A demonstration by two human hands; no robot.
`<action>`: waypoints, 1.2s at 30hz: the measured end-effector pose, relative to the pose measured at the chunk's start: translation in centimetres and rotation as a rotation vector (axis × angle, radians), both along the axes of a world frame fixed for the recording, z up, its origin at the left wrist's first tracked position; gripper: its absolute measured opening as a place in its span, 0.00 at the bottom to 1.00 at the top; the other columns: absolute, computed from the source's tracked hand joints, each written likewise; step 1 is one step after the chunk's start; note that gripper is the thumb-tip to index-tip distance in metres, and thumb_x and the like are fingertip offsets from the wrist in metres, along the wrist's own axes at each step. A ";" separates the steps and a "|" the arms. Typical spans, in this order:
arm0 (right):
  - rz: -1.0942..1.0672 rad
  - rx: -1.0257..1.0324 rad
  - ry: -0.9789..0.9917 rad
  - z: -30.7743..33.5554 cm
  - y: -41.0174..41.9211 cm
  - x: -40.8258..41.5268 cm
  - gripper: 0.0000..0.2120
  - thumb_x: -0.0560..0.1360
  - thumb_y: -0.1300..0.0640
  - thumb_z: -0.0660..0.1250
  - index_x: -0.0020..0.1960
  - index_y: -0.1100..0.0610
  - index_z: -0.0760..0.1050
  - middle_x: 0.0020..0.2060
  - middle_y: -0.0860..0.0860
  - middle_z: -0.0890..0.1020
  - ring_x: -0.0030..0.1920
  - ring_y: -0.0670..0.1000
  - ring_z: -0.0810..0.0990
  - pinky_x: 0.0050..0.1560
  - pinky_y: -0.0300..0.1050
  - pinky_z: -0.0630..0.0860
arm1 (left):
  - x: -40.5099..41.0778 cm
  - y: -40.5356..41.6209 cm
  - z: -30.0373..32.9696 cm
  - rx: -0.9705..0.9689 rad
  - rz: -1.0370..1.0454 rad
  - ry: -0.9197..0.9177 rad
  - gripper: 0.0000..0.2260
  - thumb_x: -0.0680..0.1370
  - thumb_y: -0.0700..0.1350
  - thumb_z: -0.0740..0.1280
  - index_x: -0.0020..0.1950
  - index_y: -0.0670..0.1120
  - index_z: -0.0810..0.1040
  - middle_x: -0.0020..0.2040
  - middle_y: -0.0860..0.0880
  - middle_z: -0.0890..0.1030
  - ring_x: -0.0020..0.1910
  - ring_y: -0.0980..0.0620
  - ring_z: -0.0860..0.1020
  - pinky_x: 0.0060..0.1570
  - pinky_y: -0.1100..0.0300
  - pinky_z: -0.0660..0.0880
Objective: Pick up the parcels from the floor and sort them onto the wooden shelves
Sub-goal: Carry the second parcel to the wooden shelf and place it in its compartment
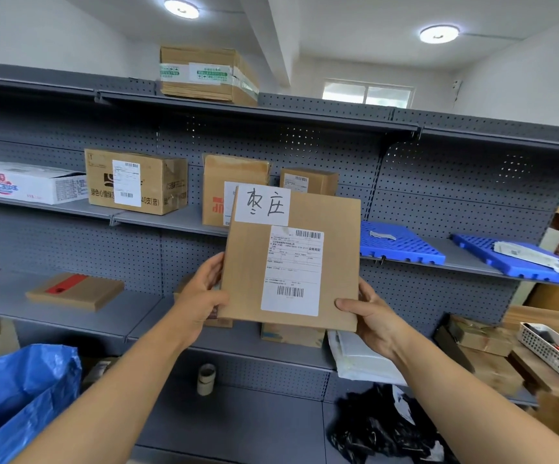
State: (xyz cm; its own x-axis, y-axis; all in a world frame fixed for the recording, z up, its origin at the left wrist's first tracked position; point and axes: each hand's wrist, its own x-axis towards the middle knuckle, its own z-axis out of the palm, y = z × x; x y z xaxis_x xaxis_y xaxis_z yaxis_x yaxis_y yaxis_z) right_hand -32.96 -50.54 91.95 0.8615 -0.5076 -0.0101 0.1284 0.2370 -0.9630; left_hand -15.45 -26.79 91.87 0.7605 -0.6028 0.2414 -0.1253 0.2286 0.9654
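I hold a flat brown cardboard parcel (248, 262) upright in front of the grey shelving, its face toward me. It bears a white handwritten note at the top and a printed shipping label with barcodes below. My left hand (201, 293) grips its lower left edge. My right hand (368, 316) grips its lower right corner. The parcel hides part of the middle shelf (157, 219) and two boxes behind it.
Several cardboard boxes (137, 180) stand on the middle shelf, and one large box (204, 75) on top. A flat parcel (75, 291) lies lower left. Blue plastic mats (402, 242) lie at right. A blue bag (20, 396), tape roll (206, 380) and black bags (382, 430) sit below.
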 end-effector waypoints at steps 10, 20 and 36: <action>-0.153 0.006 -0.011 -1.1 0.8 -2.5 0.36 0.64 0.73 0.71 0.68 0.53 0.68 0.63 0.58 0.77 0.57 0.57 0.79 0.48 0.51 0.81 | 1.5 -2.2 -0.9 0.074 -0.148 -0.033 0.37 0.69 0.22 0.57 0.73 0.49 0.61 0.73 0.50 0.64 0.72 0.53 0.62 0.69 0.53 0.61; -0.471 -0.018 0.047 -2.4 1.1 -13.3 0.39 0.59 0.68 0.71 0.69 0.52 0.67 0.57 0.56 0.80 0.58 0.59 0.78 0.54 0.56 0.77 | -5.2 -9.2 -1.8 0.100 -0.436 -0.040 0.36 0.70 0.23 0.58 0.74 0.50 0.60 0.65 0.53 0.70 0.64 0.54 0.69 0.51 0.63 0.70; -0.921 -0.088 0.084 -1.0 1.8 -42.1 0.35 0.65 0.67 0.70 0.69 0.48 0.66 0.57 0.54 0.79 0.56 0.57 0.76 0.56 0.58 0.76 | -30.7 -20.2 0.0 0.203 -0.833 -0.199 0.39 0.71 0.28 0.65 0.75 0.54 0.56 0.67 0.55 0.66 0.60 0.57 0.69 0.47 0.64 0.70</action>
State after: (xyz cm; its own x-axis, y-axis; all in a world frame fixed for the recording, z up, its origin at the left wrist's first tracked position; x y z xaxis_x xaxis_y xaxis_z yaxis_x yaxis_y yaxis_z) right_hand -75.04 -48.75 90.94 0.1165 -0.9930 0.0174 0.1588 0.0013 -0.9873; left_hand -46.19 -47.02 91.87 0.0095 -0.9885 0.1509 -0.1644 0.1473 0.9753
